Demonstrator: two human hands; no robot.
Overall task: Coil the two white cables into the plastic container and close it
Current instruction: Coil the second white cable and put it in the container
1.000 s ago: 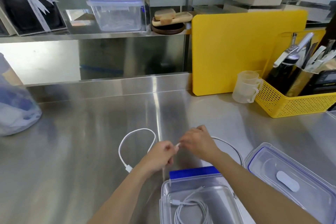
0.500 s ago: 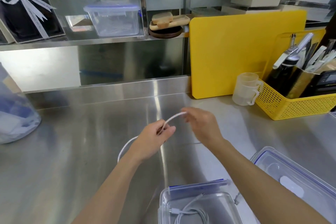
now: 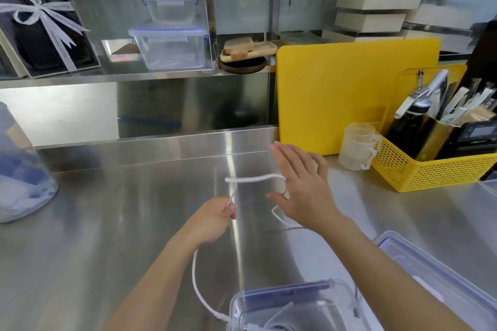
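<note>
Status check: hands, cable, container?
Left hand pinching white cable mid-air; right hand open, cable looped around it. Container open, lid off to its right. Nothing in the way.

Two bare hands worked above the counter point(image 3: 107, 223), one pinched shut, the other spread flat.

The left hand point(image 3: 215, 216) was curled into a loose fist above the counter, its fingertips pinched on the white cable point(image 3: 252, 179), with its bare forearm running back toward the lower edge of the view. The right hand point(image 3: 301, 191) was held further out over the counter than the left, palm turned leftward, fingers straight and slightly fanned, thumb stuck out toward the left hand. The cable looped across the right hand's palm side; whether it gripped anything could not be told. Both forearms were bare.
</note>
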